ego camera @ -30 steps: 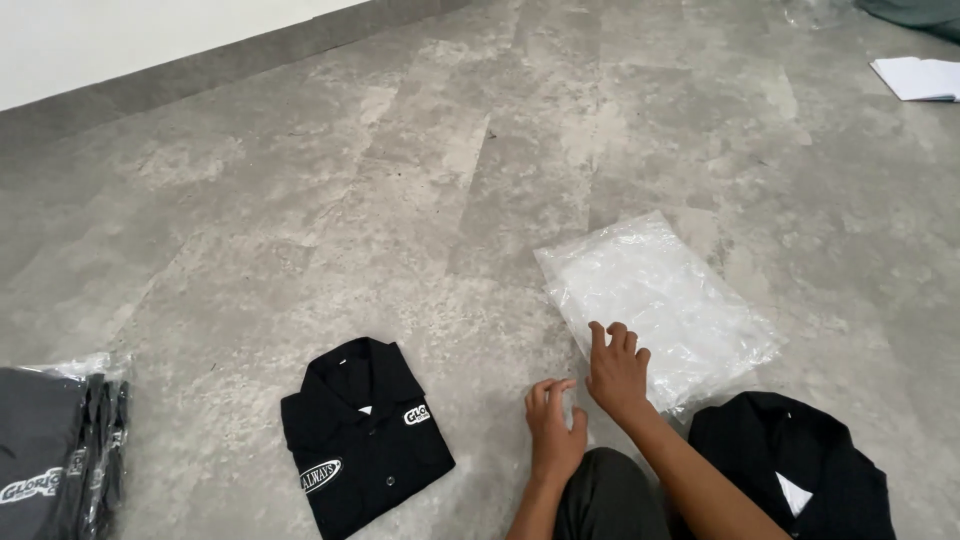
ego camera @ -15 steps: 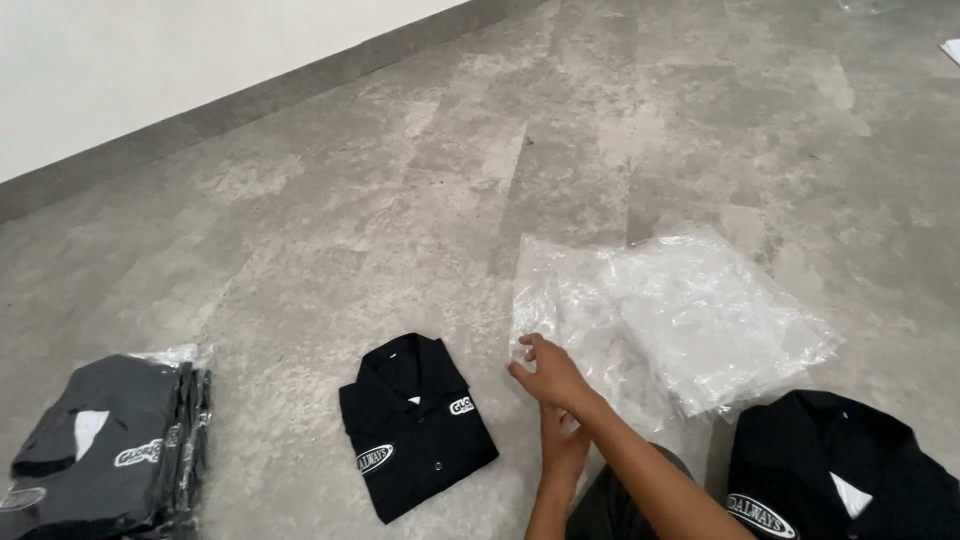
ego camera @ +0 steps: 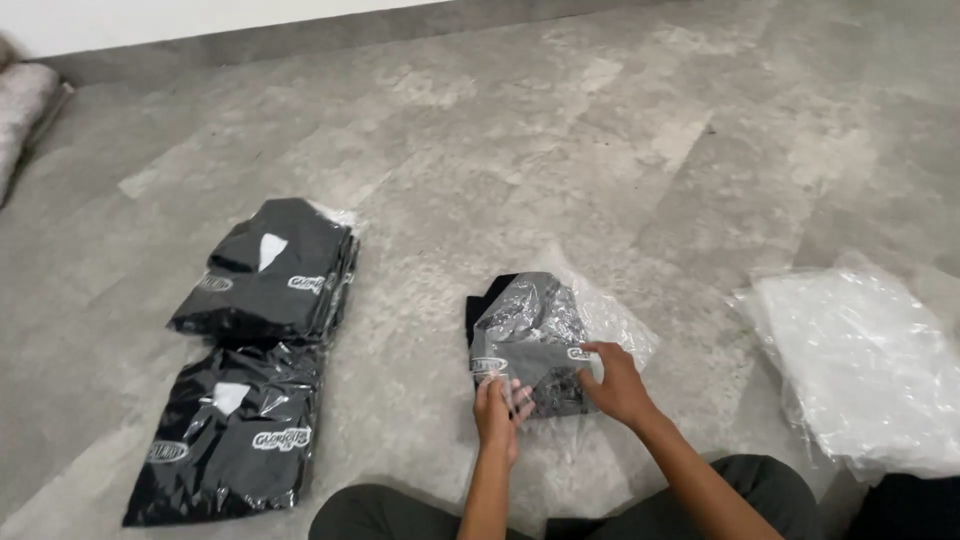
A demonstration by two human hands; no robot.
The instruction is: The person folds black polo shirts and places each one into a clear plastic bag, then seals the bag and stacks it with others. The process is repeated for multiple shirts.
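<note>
Your left hand point(ego camera: 497, 412) and right hand point(ego camera: 617, 384) both pinch the near edge of a clear crinkled plastic bag point(ego camera: 590, 318) lying over a folded black shirt point(ego camera: 525, 340) on the grey stone floor point(ego camera: 560, 150). Left of that shirt lie two piles of bagged black shirts point(ego camera: 268, 270). Right of it sits a stack of empty clear plastic bags point(ego camera: 860, 360)

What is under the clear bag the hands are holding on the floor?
A folded black shirt with white patches shows through the clear bag, held by left hand and right hand. Its underside is hidden.
</note>
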